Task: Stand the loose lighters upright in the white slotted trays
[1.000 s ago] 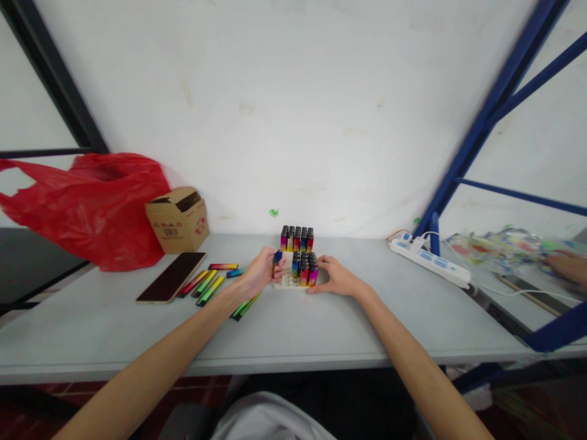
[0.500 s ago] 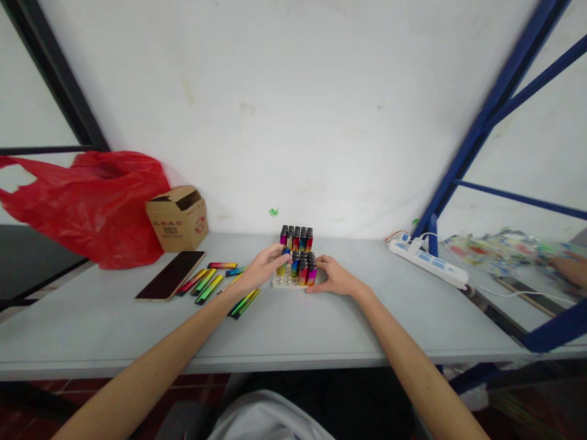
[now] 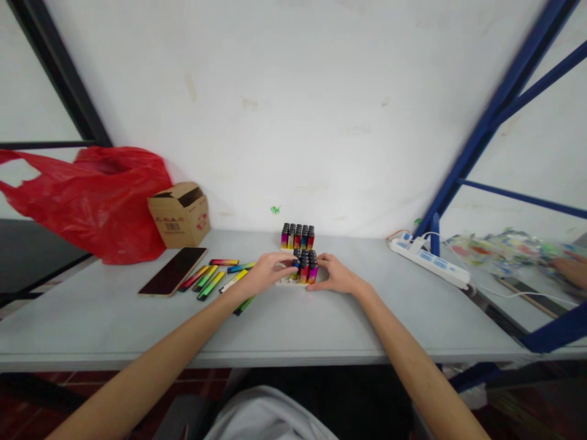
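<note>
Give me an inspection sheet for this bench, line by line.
Surface: grey table; spills, nothing seen.
Job's things: upright lighters in a rear group and a front group, the front one in a white tray; loose lighters lying to the left.
Clutter: phone, red bag, cardboard box, all left.
Hands: left hand at the front group's left side, grip unclear; right hand curved at its right side.
Cables: white cable on the right; power strip nearby.
Surroundings: white wall, blue frame, another person's hand far right.

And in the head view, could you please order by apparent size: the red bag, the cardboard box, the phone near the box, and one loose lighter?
1. Red bag
2. Cardboard box
3. Phone
4. Loose lighter
</note>
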Motion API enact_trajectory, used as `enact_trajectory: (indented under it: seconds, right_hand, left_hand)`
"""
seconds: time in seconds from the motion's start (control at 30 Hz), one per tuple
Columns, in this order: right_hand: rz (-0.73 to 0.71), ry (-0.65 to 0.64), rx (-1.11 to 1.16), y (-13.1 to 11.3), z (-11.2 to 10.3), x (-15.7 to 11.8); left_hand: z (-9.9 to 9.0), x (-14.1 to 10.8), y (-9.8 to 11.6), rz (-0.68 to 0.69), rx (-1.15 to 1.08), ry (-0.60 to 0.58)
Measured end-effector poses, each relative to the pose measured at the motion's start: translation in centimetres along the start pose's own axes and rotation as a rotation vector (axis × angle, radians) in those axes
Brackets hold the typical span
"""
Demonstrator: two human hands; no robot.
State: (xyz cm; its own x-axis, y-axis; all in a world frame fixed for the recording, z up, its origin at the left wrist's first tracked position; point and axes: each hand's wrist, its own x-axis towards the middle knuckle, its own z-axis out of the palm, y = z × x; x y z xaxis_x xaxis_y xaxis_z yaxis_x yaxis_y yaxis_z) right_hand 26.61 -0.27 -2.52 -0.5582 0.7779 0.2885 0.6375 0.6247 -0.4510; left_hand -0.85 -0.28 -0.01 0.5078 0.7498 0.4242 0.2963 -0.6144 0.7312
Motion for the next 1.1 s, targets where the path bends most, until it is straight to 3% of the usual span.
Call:
enact_trajectory:
  seconds: [0.3, 0.53, 0.63, 0.77, 0.93, 1.1]
  right_hand:
    - [0.0, 0.0, 0.0, -0.1, 0.0, 0.0]
    - [0.003, 0.004, 0.015, -0.1, -0.1, -0.1]
    - [-0.004, 0.005, 0.015, -0.1, 0.0, -0.1]
    - [0.001, 0.005, 0.02, -0.1, 0.0, 0.0]
    - [0.001, 0.016, 0.018, 0.1, 0.2, 0.1]
    - [-0.001, 0.025, 0.014, 0.4, 0.5, 0.1]
  left_hand:
    - [0.5, 0.1, 0.0, -0.069, 0.056, 0.029]
    - [-0.2, 0.2, 0.4, 0.025, 0.27, -0.029]
    - [-2.5, 0.2, 1.3, 0.002, 0.291, -0.001]
    - [-7.5, -0.9, 1.6, -0.181, 0.358, 0.094]
    - [-13.2, -5.3, -0.5, -0.332, 0.642, 0.143]
    - [-16.3, -10.3, -2.5, -0.433, 0.752, 0.156]
